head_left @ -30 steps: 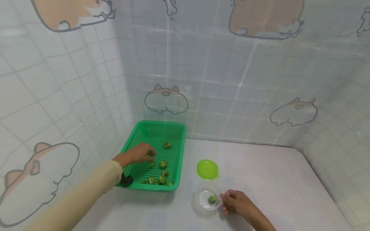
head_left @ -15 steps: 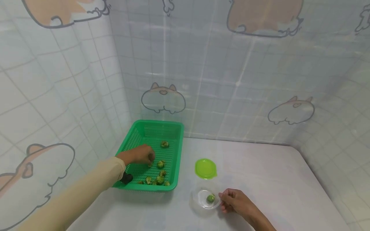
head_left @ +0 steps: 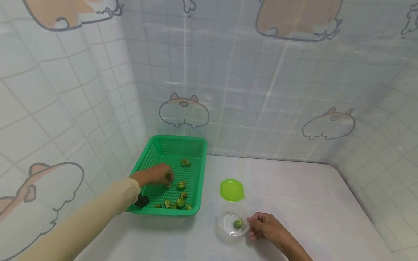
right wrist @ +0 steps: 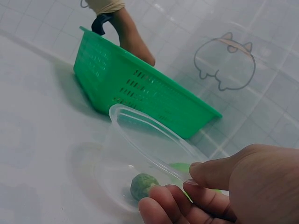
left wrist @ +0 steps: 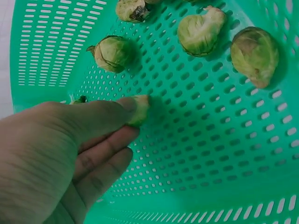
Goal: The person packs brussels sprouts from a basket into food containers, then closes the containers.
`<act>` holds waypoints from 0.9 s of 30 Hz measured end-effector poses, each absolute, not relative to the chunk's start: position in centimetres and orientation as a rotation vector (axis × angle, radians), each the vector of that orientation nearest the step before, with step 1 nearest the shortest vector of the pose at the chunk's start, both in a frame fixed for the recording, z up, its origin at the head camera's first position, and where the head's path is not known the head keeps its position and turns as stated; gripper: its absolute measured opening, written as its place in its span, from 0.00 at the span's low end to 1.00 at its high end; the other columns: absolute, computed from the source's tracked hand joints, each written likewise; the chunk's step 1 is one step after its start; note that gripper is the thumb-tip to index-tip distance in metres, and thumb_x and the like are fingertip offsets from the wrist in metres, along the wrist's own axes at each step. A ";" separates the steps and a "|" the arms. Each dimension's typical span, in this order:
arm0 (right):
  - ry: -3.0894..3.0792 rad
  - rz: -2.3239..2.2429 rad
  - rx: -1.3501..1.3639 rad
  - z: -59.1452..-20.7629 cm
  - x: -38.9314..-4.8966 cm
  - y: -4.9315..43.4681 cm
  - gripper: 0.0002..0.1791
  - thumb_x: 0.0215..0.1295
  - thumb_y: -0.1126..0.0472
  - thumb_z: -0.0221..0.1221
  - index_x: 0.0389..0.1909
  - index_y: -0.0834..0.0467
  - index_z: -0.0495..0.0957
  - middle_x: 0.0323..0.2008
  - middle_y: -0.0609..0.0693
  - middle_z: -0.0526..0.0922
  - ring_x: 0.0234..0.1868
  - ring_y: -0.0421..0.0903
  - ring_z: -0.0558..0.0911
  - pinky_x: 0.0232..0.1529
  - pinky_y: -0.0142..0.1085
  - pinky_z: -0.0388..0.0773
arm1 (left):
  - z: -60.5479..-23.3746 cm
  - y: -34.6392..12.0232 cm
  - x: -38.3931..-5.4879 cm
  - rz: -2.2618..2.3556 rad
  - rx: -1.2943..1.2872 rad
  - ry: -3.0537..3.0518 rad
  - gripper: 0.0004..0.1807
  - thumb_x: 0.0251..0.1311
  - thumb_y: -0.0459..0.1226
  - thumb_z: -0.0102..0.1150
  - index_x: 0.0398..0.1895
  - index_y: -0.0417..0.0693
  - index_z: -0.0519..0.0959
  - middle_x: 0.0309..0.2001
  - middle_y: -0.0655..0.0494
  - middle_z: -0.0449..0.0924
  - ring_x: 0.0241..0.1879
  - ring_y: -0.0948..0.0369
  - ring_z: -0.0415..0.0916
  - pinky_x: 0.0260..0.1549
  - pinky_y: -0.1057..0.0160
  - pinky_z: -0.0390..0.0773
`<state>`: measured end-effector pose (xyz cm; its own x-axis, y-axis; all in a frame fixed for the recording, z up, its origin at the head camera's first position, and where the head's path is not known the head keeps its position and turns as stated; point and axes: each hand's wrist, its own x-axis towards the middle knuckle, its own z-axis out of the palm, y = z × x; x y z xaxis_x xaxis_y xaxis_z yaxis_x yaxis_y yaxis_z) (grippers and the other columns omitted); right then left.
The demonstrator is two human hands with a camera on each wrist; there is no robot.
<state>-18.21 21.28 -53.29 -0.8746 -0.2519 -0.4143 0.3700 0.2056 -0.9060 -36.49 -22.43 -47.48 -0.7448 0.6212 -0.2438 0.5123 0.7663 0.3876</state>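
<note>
A green perforated plastic basket (head_left: 203,170) stands at the left, with several Brussels sprouts (head_left: 181,203) scattered in it. Inside it, my left hand (head_left: 160,174) pinches a small Brussels sprout (left wrist: 141,112) between thumb and fingers, low over the basket floor in the left wrist view. My right hand (head_left: 269,229) holds the rim of a clear plastic bowl (head_left: 224,225) between thumb and fingers. One green Brussels sprout (head_left: 238,223) lies in that bowl, towards its right side. The thumb partly covers the sprout in the left hand.
Behind the bowl, a bright green lid (head_left: 232,190) lies flat on the white table (head_left: 294,192). Walls of printed tile-pattern sheeting (head_left: 241,90) rise behind and at both sides. A dark strap (head_left: 142,201) is at the left wrist, by the basket's near left corner.
My left hand has reached lower into the basket, and its fingers have closed on a small Brussels sprout. The right hand keeps its hold on the bowl's rim. The head view has shifted slightly.
</note>
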 end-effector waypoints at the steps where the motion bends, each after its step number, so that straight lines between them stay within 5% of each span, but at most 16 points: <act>1: 2.007 -1.714 0.108 -53.3 -18.2 21.3 0.15 0.73 0.53 0.60 0.36 0.63 0.76 0.29 0.51 0.82 0.30 0.43 0.82 0.36 0.37 0.84 | -47.4 -22.5 -36.5 0.432 0.876 2.604 0.11 0.56 0.34 0.73 0.42 0.44 0.87 0.41 0.54 0.86 0.41 0.58 0.83 0.40 0.56 0.85; 27: 1.996 -1.712 0.099 -52.8 -17.8 21.2 0.17 0.72 0.51 0.61 0.38 0.64 0.76 0.31 0.51 0.82 0.31 0.44 0.83 0.37 0.37 0.85 | -43.3 -20.9 -33.8 0.726 0.982 2.605 0.10 0.63 0.43 0.68 0.47 0.58 0.85 0.46 0.61 0.86 0.47 0.62 0.83 0.47 0.59 0.83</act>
